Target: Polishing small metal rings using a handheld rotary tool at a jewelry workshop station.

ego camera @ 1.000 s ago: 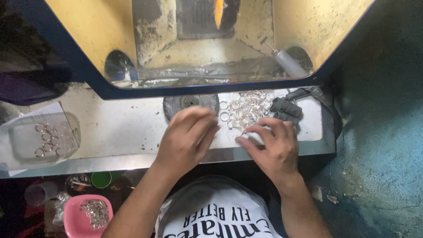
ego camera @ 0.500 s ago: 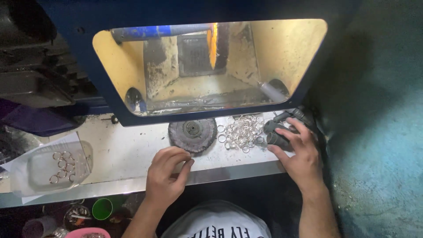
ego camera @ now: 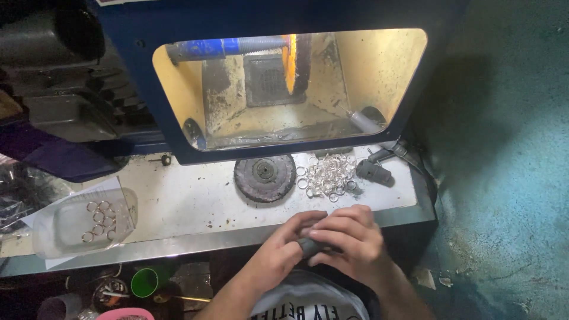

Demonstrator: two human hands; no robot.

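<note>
I see a small metal-polishing workshop: a blue polishing cabinet (ego camera: 284, 95) with a buffing wheel (ego camera: 291, 62), a grimy tabletop (ego camera: 189, 204), and heaped silver rings (ego camera: 329, 175).

A blue machine cabinet (ego camera: 142, 77) with a lit yellow interior (ego camera: 379, 71) stands behind a grimy white workbench (ego camera: 195, 201). To the right, a rough teal floor (ego camera: 504, 178) lies in dim light; dark clutter fills the left.
</note>
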